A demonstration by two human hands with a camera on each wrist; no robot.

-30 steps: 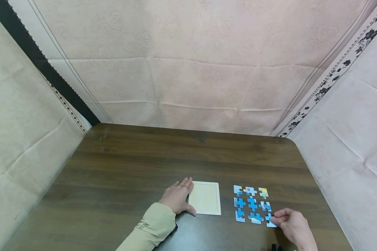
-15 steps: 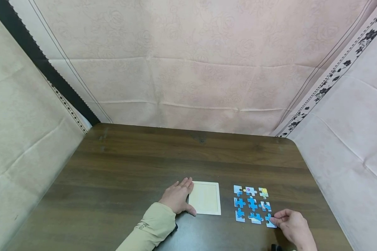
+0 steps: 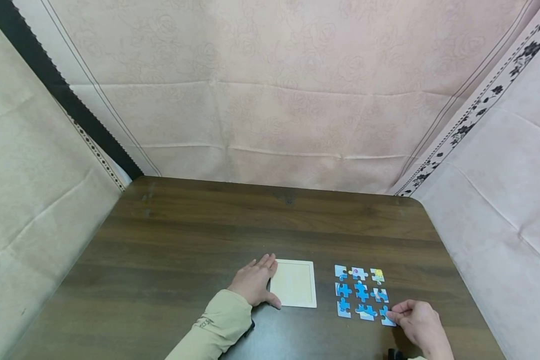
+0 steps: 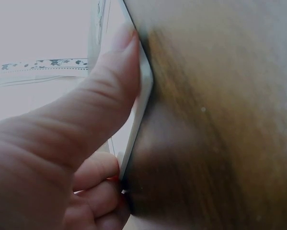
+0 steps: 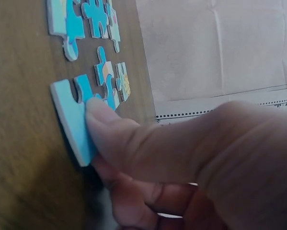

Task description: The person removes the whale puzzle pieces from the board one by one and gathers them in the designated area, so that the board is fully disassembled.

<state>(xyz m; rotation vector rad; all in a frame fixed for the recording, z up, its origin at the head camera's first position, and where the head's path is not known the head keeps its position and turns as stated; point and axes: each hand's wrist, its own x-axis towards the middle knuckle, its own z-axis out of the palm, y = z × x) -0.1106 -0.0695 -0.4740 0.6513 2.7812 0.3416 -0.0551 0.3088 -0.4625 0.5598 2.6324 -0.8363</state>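
A pale square puzzle frame (image 3: 293, 283) lies on the table, its inside bare. My left hand (image 3: 255, 282) rests against its left side, fingers stretched along the far left edge and the thumb at the near left corner. In the left wrist view the thumb (image 4: 102, 88) lies across the frame's rim (image 4: 144, 76). My right hand (image 3: 420, 325) pinches the near right jigsaw piece (image 3: 387, 319), a blue one. Seen from the right wrist, the thumb (image 5: 109, 129) presses on top of this piece, with the other fingers curled below and partly hidden.
Several other jigsaw pieces (image 3: 362, 292), mostly blue, lie in loose rows right of the frame, with a yellow-patterned one (image 3: 377, 276) at the far right. The brown wooden table (image 3: 184, 240) is bordered by hanging pale cloths (image 3: 270, 100) at the back and both sides.
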